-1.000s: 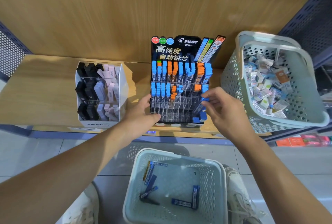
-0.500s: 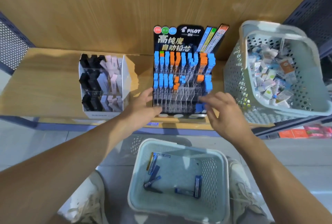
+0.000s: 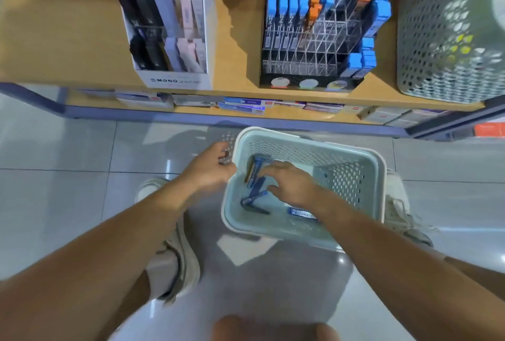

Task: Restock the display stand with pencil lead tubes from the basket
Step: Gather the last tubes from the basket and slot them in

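1. Shiny grey floor tiles (image 3: 68, 154) are seen near, and a wooden shelf (image 3: 68, 40) is seen at the far side.
2. On the shelf the display stand (image 3: 317, 48) is set, and many of its low slots are not filled. A white box (image 3: 175, 26) is placed to its left and a big holed bin (image 3: 442, 40) to its right.
3. The basket (image 3: 379, 176) is set on the floor, near. A few pencil lead tubes (image 3: 255, 169) are left in it, mostly at its left side.
4. The right hand (image 3: 292, 184) is put down inside the basket. Its fingers are spread out over the blue tubes, and nothing is seen to be gripped yet.
5. The left hand (image 3: 210, 168) is placed at the basket's left rim. It is blurred, so it cannot be told if the rim is held.
6. The tubes are likely light, hard and smooth, so they could slip. One should be pinched by its long sides, near the middle. It should not be squeezed hard, since the thin leads inside could be snapped.
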